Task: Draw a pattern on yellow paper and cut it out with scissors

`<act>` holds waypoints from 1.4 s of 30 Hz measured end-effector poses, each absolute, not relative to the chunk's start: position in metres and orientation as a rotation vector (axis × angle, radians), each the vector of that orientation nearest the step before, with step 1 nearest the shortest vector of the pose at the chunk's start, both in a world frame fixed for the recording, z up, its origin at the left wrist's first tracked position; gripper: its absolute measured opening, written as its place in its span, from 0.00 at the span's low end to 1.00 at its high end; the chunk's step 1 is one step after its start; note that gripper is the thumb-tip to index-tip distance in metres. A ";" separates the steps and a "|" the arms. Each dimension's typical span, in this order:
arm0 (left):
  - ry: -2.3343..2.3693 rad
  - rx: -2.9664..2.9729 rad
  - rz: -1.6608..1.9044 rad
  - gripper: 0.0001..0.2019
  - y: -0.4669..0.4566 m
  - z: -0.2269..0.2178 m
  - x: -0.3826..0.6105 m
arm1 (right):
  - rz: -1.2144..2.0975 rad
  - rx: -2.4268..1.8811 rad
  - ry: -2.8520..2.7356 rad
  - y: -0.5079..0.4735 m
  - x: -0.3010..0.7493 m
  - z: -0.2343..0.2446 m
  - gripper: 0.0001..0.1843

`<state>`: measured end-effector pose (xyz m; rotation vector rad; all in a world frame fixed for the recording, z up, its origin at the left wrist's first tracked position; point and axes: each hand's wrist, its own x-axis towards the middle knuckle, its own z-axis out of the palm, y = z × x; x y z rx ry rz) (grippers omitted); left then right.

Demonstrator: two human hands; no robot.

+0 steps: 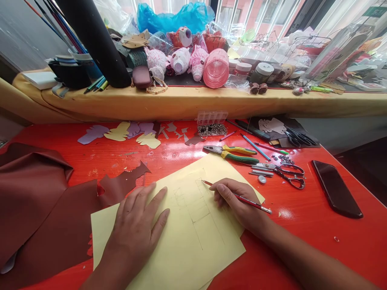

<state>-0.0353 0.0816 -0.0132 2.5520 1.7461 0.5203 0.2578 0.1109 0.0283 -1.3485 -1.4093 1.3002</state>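
A sheet of yellow paper [181, 249] lies at an angle on the red table, with faint straight pencil lines drawn across its middle. Another yellow sheet [218, 164] shows from beneath it. My left hand [137, 221] rests flat on the paper's left part, fingers spread. In my right hand [231, 197] is a red and black pencil [252, 202], held in a writing grip. Its tip meets the paper near the upper end of the drawn lines. The palm side of my right hand is hidden.
Brown leather [60, 217] covers the table's left side. Beyond the paper lie pliers [231, 154], scissors [287, 172] and a box of metal bits [212, 129]. A phone [336, 188] lies at right. Cut paper shapes [117, 132] lie at back left, below a crowded windowsill [181, 102].
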 end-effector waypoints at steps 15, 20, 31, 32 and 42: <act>1.757 2.575 0.535 0.22 0.082 -0.013 -0.034 | 1.268 -1.395 -1.438 0.111 0.254 0.029 0.22; 1.758 2.569 0.544 0.22 0.083 -0.013 -0.034 | 1.271 -1.397 -1.433 0.112 0.254 0.029 0.21; 1.691 2.685 0.503 0.23 0.084 -0.017 -0.042 | 1.269 -1.394 -1.448 0.111 0.254 0.028 0.20; 1.698 2.675 0.504 0.23 0.084 -0.017 -0.042 | 1.263 -1.398 -1.452 0.111 0.254 0.029 0.20; 1.731 2.639 0.552 0.21 0.084 -0.013 -0.034 | 1.252 -1.428 -1.454 0.112 0.255 0.029 0.21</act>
